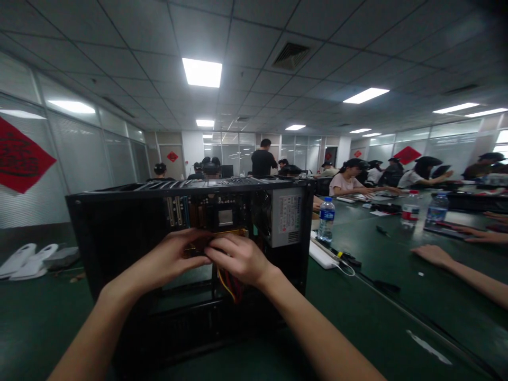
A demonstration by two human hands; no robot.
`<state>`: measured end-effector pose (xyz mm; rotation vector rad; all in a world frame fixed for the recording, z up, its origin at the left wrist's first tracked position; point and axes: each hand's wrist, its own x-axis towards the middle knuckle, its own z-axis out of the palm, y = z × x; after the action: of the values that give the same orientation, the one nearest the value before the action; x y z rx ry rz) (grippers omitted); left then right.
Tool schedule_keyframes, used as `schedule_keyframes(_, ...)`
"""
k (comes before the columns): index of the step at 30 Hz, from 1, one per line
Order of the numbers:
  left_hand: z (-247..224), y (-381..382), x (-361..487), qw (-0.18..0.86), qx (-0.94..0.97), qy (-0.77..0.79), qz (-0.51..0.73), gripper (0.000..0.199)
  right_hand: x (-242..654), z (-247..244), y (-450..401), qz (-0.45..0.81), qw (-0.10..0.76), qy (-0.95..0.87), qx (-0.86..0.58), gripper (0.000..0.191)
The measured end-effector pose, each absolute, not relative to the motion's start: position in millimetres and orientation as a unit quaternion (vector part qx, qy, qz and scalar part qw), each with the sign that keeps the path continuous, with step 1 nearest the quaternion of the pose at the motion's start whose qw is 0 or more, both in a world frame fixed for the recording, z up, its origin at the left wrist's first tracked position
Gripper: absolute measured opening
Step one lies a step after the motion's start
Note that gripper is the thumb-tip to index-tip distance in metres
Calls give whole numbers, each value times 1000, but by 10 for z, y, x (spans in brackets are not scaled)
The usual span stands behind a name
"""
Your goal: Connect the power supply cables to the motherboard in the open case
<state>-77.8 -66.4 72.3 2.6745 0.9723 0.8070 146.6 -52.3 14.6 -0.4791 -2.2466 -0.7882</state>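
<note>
An open black computer case [85, 248] stands before me on the green table. Both of my hands reach into it, just below the square metal-topped processor [225, 217] on the circuit board. My left hand [169, 259] has its fingers bent and its thumb pointing right, almost touching my other hand. With closed fingers, my right hand [242, 256] pinches at the same spot, by the yellowish edge of the board. Whatever lies between the fingers is hidden and dark. Yellow, red and black wires [232, 288] dangle under my right hand. A grey power supply [288, 217] fills the case's upper right.
Right of the case are a water bottle [326, 219], a white power strip [323, 254] and black cables [387, 286]. Another person's hand [432, 255] rests on the table [377, 328] farther right. White objects [29, 262] lie at far left. Several people sit beyond.
</note>
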Motion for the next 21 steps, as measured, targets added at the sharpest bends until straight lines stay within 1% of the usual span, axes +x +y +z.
schedule_keyframes(2,685,-610,-779,71,892,351,277,46,1468,158,-532,-302,314,-868,-240,35)
schedule_keyframes(5,622,-569,-757,42,882,387,267,42,1482,185,-562,-273,253,-851,-371,28)
schedule_keyframes(7,578,-579,-696,45,877,413,243,40,1497,201,-572,-239,222,-828,-457,23)
schedule_keyframes(9,519,-598,-593,67,872,439,208,41,1516,205,-560,-213,196,-815,-502,21)
schedule_keyframes(12,384,-580,-403,120,863,460,173,47,1541,181,-508,-192,164,-828,-501,20)
schedule_keyframes(15,227,-484,-265,152,853,463,185,46,1545,132,-461,-186,142,-848,-476,21)
schedule_keyframes(19,123,-354,-245,209,830,485,179,46,1521,81,-440,-194,140,-856,-459,22)
schedule_keyframes(21,121,-322,-273,213,824,498,168,47,1506,71,-432,-191,135,-853,-467,23)
